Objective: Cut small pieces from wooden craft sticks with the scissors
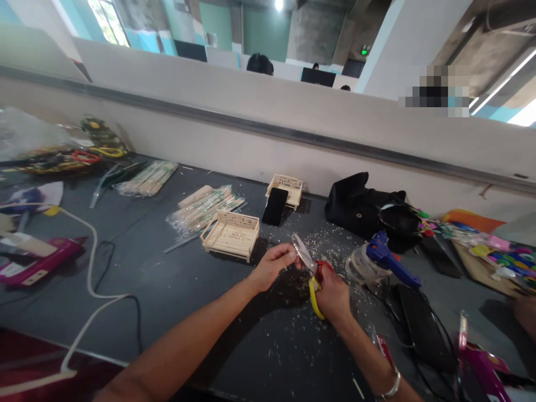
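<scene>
My right hand (334, 296) grips a pair of scissors (305, 254) by its red and yellow handles, blades pointing up and to the left. Beside the blades, my left hand (274, 267) is closed in a pinch; whatever lies between its fingertips is too small to make out. Pale clippings (322, 245) are scattered over the dark table around both hands. Behind my left hand stands a small model bench made of thin wooden sticks (232, 234). Farther back is a second stick-built model (293, 187), with a black phone (275, 206) leaning against it.
Bagged wooden sticks (205, 206) lie left of the models. At right are a blue glue gun (387, 259) on a clear container, a black bag (360, 204) and a dark phone (425, 329) among cables. A white cable (92, 273) crosses the left side. A low partition (226, 134) borders the back.
</scene>
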